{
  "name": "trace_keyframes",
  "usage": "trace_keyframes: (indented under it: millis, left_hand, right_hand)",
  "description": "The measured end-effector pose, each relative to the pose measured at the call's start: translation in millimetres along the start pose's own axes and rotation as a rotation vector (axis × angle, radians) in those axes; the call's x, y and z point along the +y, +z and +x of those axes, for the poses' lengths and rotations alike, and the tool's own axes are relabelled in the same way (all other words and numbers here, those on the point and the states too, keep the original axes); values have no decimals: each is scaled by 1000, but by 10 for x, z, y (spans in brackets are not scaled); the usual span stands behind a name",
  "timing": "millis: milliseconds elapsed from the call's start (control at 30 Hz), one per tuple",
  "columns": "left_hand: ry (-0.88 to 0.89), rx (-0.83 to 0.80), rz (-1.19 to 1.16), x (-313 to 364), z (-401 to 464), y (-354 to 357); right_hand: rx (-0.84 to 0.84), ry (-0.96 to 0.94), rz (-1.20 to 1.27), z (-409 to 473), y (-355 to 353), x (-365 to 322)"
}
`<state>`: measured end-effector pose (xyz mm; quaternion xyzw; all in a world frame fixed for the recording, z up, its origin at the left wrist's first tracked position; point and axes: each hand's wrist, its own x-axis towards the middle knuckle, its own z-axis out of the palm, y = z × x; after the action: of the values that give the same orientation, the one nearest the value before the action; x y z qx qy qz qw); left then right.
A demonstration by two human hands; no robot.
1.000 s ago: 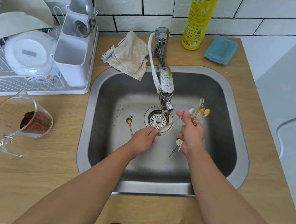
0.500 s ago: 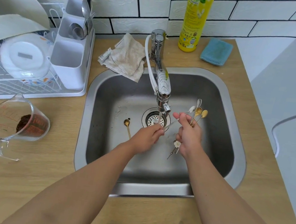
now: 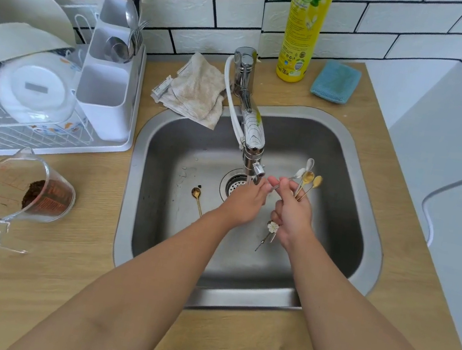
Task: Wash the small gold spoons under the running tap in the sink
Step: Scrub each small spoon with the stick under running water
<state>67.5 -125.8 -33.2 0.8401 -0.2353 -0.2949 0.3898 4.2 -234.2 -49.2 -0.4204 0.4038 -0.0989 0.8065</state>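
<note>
The steel sink (image 3: 350,192) surrounds both hands, set in a wooden counter (image 3: 72,286). The tap (image 3: 252,136) reaches out over the basin, its spout just above the left hand (image 3: 245,199). That hand's fingers curl under the spout, pinching the thin spoon (image 3: 275,185) that runs across to the right hand (image 3: 293,214). The right hand grips a bunch of small spoons (image 3: 308,178): thin-handled, gold and pale silvery bowls fanned out above its fingers, handle ends and a white flower charm sticking out below its palm. One more gold spoon (image 3: 197,196) lies on the sink floor, left of the left hand, beside the drain. Compared with half a second ago, the hands have closed together and now nearly touch under the spout.
</note>
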Motion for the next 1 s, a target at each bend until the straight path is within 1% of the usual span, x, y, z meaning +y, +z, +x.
trace_keyframes:
  millis: [100, 167, 333, 400, 433, 467, 533, 567, 600, 667, 733, 767, 833, 1000]
  left_hand:
    - [-33, -36, 97, -267, -139, -96]
    - [-68, -64, 129, -499, -294, -141]
    - [-125, -35, 162, -669, -582, -137]
    - [-133, -13, 179, -665, -635, -128]
    - [-130, -6, 151, -661, -665, -125]
    - [-119, -13, 114, -652, -696, -121]
    - [-69, -74, 84, -645, -745, -116]
    - [-50, -97, 95, -645, -761, -122]
    - [-44, -105, 117, -652, -767, -135]
    - [-67, -99, 152, -671, -766, -171]
    - [-92, -96, 137, -693, -775, -184]
    - [-102, -99, 119, -693, -788, -182]
    - [-122, -111, 83, -665, -802, -170]
    - [-215, -115, -10, -592, -798, -170]
  right_hand:
    - [12, -1, 18, 8, -20, -14]
    - [3, 5, -12, 6, -22, -9]
    - [-105, 65, -213, -54, 75, 97]
    - [-135, 32, -354, -65, 84, 135]
    - [-165, 6, -448, -80, 85, 152]
    - [-210, -11, -512, -97, 85, 173]
    - [-303, -6, -540, -129, 94, 213]
    - [-320, -5, -548, -133, 103, 220]
    - [-312, -16, -564, -129, 112, 221]
    - [-235, -47, -557, -101, 115, 207]
    - [-153, -75, -478, -50, 80, 181]
    - [-139, -83, -445, -36, 58, 167]
    - [-150, -90, -453, -27, 35, 166]
    - [-176, -118, -585, -45, 95, 217]
